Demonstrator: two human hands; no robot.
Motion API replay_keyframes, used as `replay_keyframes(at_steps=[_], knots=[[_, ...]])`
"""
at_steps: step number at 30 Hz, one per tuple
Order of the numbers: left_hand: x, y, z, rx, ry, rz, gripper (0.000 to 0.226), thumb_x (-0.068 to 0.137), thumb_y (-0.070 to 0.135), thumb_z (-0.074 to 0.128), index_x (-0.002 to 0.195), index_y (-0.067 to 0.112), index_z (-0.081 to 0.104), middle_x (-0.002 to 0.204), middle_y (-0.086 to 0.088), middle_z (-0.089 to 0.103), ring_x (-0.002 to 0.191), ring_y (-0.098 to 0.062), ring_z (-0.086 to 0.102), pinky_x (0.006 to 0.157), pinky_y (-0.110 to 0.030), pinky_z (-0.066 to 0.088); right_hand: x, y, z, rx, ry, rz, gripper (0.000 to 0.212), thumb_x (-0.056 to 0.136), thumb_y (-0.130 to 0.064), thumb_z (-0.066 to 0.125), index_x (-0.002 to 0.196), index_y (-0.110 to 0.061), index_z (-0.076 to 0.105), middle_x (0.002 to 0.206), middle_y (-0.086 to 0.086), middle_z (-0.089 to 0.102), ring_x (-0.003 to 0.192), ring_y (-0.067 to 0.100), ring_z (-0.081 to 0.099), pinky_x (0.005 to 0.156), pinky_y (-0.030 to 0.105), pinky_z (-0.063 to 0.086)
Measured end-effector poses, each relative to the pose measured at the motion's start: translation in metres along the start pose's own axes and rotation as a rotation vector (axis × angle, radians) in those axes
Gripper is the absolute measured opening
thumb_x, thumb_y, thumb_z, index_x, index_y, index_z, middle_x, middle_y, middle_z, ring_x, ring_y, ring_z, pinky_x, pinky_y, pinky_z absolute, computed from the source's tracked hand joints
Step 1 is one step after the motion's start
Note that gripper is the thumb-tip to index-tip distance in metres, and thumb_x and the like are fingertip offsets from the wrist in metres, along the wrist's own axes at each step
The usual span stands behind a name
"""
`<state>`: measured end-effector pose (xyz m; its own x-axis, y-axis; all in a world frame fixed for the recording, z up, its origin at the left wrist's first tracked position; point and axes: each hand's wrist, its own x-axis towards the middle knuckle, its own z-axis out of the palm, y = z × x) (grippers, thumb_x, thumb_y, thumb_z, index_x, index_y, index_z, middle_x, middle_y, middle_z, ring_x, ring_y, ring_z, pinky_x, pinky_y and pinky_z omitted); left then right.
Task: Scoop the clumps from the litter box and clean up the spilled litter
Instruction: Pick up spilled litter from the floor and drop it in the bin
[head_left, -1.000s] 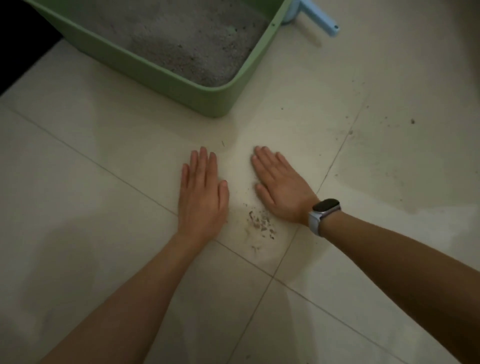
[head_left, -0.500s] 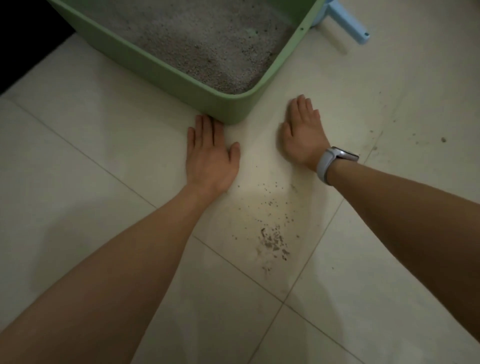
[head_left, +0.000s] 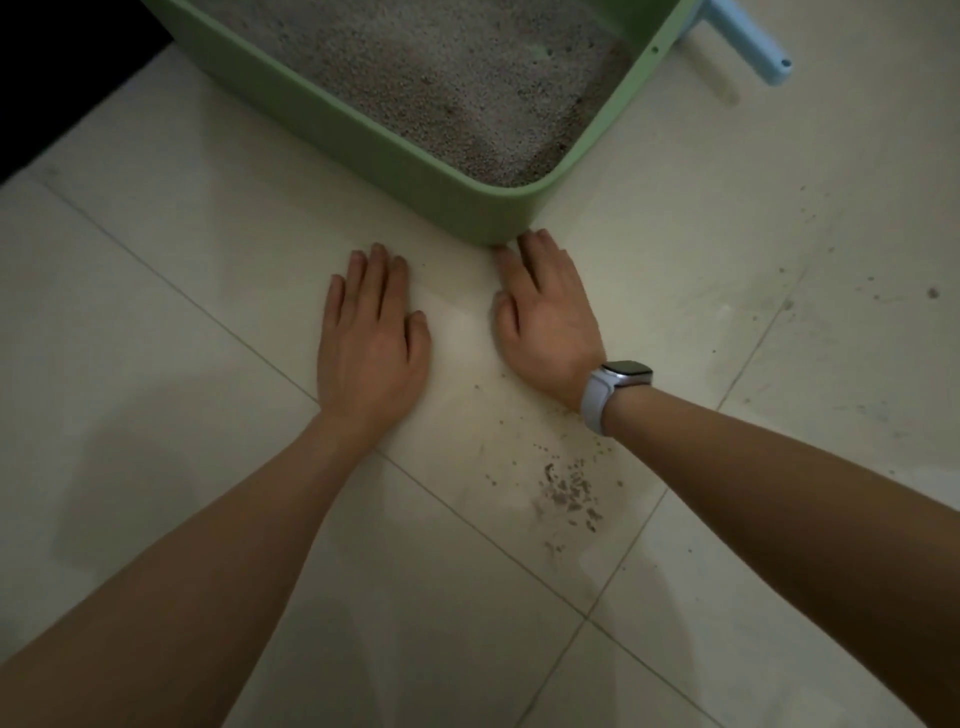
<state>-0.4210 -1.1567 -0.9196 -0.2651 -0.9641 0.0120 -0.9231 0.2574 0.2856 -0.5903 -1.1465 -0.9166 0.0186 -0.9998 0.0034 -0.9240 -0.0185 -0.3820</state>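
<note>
A green litter box (head_left: 457, 200) filled with grey litter (head_left: 441, 88) stands on the pale tiled floor at the top. My left hand (head_left: 371, 343) lies flat on the floor, fingers straight, a short way in front of the box. My right hand (head_left: 545, 317), with a watch on its wrist, also lies flat, its fingertips touching the box's near corner. A small pile of spilled litter (head_left: 569, 493) sits on the tile behind my right wrist, with loose grains scattered around it.
A light blue scoop handle (head_left: 748, 44) pokes out behind the box's right side. More specks and dusty smudges (head_left: 932, 293) mark the tiles on the right. A dark area (head_left: 52, 62) borders the floor at the top left.
My right hand has slid left to the box's corner, and my left hand has drawn back from the box wall. The view has shifted, so the box sits further right.
</note>
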Motion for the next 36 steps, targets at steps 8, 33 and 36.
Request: replay_keyframes(at_steps=[8,33,36], knots=[[-0.002,0.000,-0.001,-0.012,-0.032,0.045,0.065,0.087,0.032,0.023,0.145,0.003,0.024,0.152,-0.015,0.023,0.142,-0.027,0.020,0.114,-0.044,0.009,-0.016,0.012,-0.019,0.020,-0.262,-0.276,0.054,0.091,-0.023,0.022,0.143,-0.007,0.030,0.151,0.009,0.025,0.143,0.020,0.016,0.114,0.026,-0.002],[0.044,-0.001,-0.015,-0.100,-0.188,0.013,0.057,0.099,0.022,0.028,0.149,0.009,0.005,0.157,-0.007,0.003,0.145,-0.020,-0.001,0.115,-0.038,-0.004,0.002,-0.005,-0.011,0.040,-0.228,-0.238,0.059,0.087,-0.024,0.021,0.144,-0.009,0.026,0.153,0.007,0.022,0.143,0.019,0.013,0.113,0.025,-0.004],[0.050,0.015,-0.007,-0.063,-0.217,0.095,0.058,0.097,0.030,0.025,0.148,0.008,0.010,0.157,-0.009,0.008,0.145,-0.020,0.001,0.115,-0.038,-0.005,-0.012,0.005,-0.018,0.155,-0.204,-0.242,0.052,0.091,-0.019,0.027,0.140,-0.006,0.035,0.148,0.010,0.033,0.140,0.019,0.024,0.113,0.017,0.000]])
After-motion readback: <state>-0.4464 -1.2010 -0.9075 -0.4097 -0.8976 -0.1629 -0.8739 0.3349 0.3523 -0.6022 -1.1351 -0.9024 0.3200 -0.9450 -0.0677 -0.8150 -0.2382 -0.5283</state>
